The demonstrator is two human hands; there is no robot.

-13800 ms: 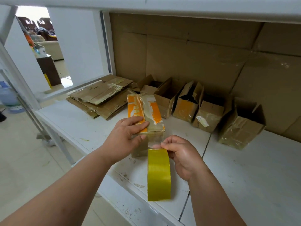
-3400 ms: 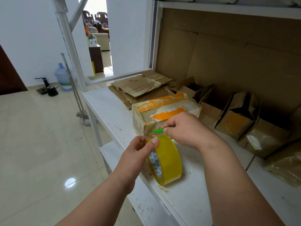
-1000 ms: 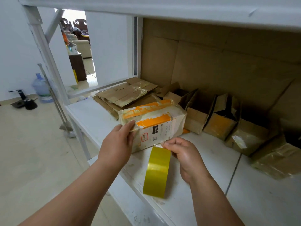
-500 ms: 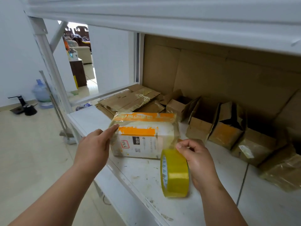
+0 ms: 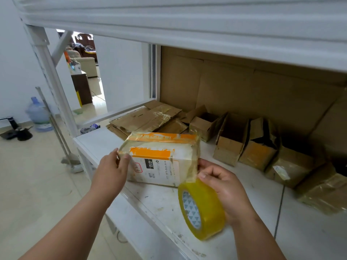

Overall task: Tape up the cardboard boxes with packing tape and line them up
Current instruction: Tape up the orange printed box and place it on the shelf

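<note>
A taped cardboard box (image 5: 161, 160) with orange bands and a white label lies on the white shelf (image 5: 309, 231), near its front edge. My left hand (image 5: 112, 171) grips the box's left end, thumb on the front face. My right hand (image 5: 223, 186) holds a yellow roll of packing tape (image 5: 201, 210) against the shelf just right of the box. A strip of tape runs from the roll up onto the box's right end, under my right fingers.
Several open cardboard boxes (image 5: 231, 145) stand in a row along the back, from the middle to the right. Flattened cardboard (image 5: 144, 119) is stacked at the back left. An upper shelf (image 5: 187, 25) hangs low overhead. A water jug (image 5: 38, 115) stands on the floor at left.
The box has been turned so its labelled face points at me. My left hand has closed round its left end, and my right hand has brought the tape roll up to its right end.
</note>
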